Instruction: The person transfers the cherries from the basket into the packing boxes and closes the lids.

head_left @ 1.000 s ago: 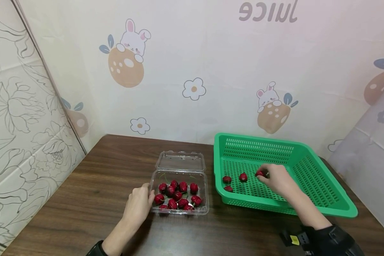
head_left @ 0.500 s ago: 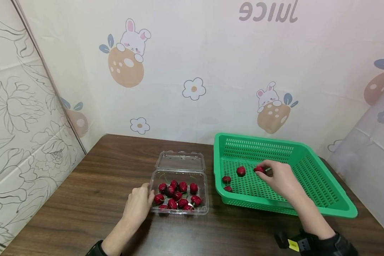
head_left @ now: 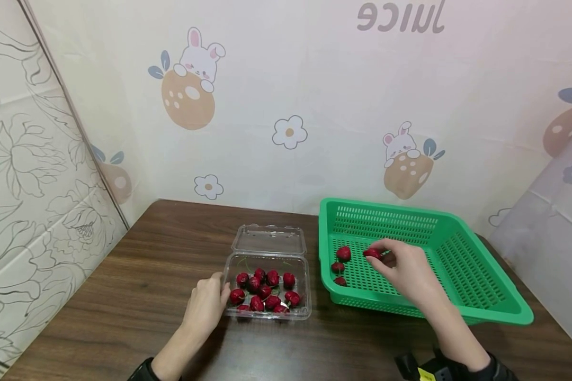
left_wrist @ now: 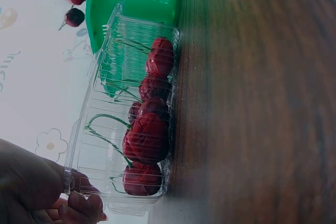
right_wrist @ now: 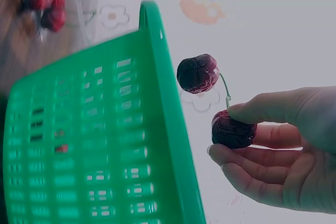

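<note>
My right hand (head_left: 407, 270) is over the left half of a green basket (head_left: 476, 315). Thumb and fingers pinch a dark red cherry (right_wrist: 234, 131). A second cherry (right_wrist: 198, 73) hangs out beside it, its green stem running to the pinched one; both show above the basket's rim in the right wrist view. Two more cherries, such as the front one (head_left: 340, 281), lie at the basket's left end. My left hand (head_left: 206, 304) grips the left edge of a clear plastic clamshell box (head_left: 301, 309) with its lid folded back. Several cherries (left_wrist: 149, 137) with stems lie inside.
Both containers stand side by side on a dark wooden table (head_left: 124, 280), the basket to the right of the box with a narrow gap between. Behind the table is a wall covering (head_left: 291, 174) printed with rabbits and flowers. A patterned panel (head_left: 43, 211) borders the left side.
My right hand has lifted slightly and moved left over the basket, carrying the pair of cherries with it. The left hand and the plastic box have stayed in place.
</note>
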### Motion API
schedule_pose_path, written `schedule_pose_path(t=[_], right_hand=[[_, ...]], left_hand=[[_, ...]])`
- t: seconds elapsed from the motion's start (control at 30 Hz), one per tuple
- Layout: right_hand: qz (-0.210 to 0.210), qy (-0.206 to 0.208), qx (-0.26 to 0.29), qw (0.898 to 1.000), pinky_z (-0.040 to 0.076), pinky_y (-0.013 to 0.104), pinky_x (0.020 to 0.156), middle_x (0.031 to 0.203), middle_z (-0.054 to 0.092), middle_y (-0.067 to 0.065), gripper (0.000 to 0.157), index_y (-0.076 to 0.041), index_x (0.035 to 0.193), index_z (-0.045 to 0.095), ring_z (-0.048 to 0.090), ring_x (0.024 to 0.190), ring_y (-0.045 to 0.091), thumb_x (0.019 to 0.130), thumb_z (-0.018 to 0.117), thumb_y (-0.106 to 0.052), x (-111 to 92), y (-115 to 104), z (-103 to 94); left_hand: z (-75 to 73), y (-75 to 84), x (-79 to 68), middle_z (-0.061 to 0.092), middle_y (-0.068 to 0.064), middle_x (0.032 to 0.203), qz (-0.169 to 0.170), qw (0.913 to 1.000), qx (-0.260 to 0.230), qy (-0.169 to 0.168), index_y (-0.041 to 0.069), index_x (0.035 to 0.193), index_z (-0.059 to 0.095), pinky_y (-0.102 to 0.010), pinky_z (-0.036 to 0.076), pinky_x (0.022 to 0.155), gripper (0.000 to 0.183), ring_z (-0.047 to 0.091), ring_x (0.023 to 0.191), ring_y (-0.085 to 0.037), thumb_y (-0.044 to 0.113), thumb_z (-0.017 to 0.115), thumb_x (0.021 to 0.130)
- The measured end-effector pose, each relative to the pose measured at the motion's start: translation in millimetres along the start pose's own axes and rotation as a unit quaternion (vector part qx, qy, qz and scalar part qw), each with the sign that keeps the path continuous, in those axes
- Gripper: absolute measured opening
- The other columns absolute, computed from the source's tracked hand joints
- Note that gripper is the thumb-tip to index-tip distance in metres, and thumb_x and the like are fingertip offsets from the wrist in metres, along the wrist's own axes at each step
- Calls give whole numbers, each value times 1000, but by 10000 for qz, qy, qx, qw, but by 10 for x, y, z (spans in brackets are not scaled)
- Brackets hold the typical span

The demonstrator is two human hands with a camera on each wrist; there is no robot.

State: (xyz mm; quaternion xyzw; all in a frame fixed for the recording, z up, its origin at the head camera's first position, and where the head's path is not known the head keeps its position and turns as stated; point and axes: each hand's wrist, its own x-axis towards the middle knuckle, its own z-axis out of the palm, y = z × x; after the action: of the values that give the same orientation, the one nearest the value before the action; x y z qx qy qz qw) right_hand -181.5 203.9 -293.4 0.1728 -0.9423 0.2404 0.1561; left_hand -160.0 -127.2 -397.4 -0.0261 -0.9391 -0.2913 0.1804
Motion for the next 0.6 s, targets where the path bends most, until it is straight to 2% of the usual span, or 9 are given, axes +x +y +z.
schedule_pose_path(t=[0.3, 0.6], right_hand=[[-98, 30, 126, 9999, 47, 29, 59, 80, 62, 0, 12, -7, 88, 64, 57, 63, 9, 77, 68, -9, 4, -205, 92], [-62, -97, 491, 9987, 47, 27, 59, 77, 62, -2, 11, -9, 87, 64, 58, 63, 7, 77, 68, -10, 81, -401, 225]], left_hand=[[-1, 6, 8, 53, -5, 56, -42, 10000, 8, -18, -9, 92, 58, -25, 33, 35, 16, 43, 43, -12, 2, 58, 81], [-6, 12, 11, 54, -7, 58, -119, 9999, -27, -122, -11, 95, 57, -24, 33, 35, 19, 43, 43, -12, 3, 57, 82]])
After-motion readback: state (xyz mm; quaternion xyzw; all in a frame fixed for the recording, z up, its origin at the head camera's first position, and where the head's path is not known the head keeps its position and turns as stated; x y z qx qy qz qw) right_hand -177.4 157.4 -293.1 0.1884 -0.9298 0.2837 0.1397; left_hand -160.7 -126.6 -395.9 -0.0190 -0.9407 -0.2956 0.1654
